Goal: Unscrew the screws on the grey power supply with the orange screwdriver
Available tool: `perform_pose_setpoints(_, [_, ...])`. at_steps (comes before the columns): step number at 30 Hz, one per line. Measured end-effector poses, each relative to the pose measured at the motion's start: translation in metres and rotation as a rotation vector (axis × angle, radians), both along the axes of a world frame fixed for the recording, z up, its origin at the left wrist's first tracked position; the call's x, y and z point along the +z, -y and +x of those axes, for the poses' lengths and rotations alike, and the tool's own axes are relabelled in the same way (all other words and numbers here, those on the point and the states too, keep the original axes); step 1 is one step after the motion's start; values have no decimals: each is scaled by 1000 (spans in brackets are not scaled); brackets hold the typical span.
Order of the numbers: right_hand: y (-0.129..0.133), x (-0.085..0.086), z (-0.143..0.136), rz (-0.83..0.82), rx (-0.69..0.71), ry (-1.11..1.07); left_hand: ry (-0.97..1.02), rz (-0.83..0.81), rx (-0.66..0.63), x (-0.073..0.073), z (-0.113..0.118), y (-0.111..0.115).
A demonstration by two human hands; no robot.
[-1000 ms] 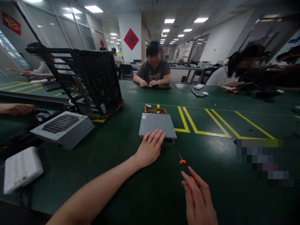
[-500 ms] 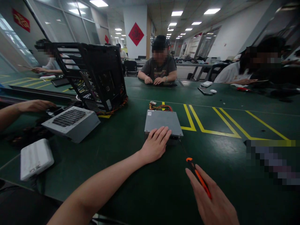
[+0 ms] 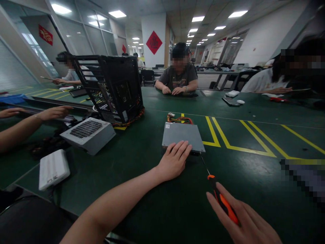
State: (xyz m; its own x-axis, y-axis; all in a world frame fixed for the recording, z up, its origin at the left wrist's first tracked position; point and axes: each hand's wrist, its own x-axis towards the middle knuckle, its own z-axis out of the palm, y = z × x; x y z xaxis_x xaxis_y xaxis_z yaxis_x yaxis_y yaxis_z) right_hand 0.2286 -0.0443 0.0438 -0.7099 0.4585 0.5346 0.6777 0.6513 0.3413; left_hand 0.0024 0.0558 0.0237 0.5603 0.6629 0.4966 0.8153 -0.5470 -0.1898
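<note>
A grey metal power supply unit (image 3: 181,133) lies on the green table, its bundle of coloured cables (image 3: 180,118) at the far side. My left hand (image 3: 175,159) rests on its near edge, fingers stretched out over the top face; the thumb is hidden. In my right hand (image 3: 238,213) is a screwdriver (image 3: 223,201) with an orange and black handle, held between thumb and fingers. Its thin shaft points to the unit's near right corner, where the tip meets the near side; whether it sits in a screw is too small to tell.
At left stand a second power supply (image 3: 88,134) with a fan grille, a white box-shaped device (image 3: 53,169) and a black computer case (image 3: 114,88). Another person's hand (image 3: 54,113) reaches in from the left. A person (image 3: 177,73) sits opposite. Yellow tape lines (image 3: 248,150) mark the table.
The view has swung left, so everything sits further right in the picture. My left hand stays on the power supply, and the screwdriver stays at its corner. The other person's hand at left has lifted.
</note>
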Motion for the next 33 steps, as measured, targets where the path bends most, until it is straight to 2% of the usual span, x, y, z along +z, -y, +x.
perform_pose_setpoints(5, [-5,-1,8,24,-56,-89,-11,13,3,0,0,0])
perform_pose_setpoints(10, [4,-11,-5,88,-120,-35,-11,0,2,0,-1,1])
perform_pose_setpoints(13, [11,-11,-13,36,-134,-32,5,-13,7,-1,0,1])
perform_pose_setpoints(17, [17,-8,-22,6,-322,-206,27,-28,-8,-1,1,0])
perform_pose_setpoints(19, [19,-8,-28,-57,-378,-302,35,-30,-7,-1,2,1])
perform_pose_setpoints(24, [24,-12,-49,-146,-386,-447,37,-31,-9,-1,2,1])
perform_pose_setpoints(28, [28,-15,-55,-222,-381,-546,43,-51,-8,-1,2,1])
perform_pose_setpoints(33, [33,-20,-51,-588,-594,-963,77,-48,-38,-1,1,2])
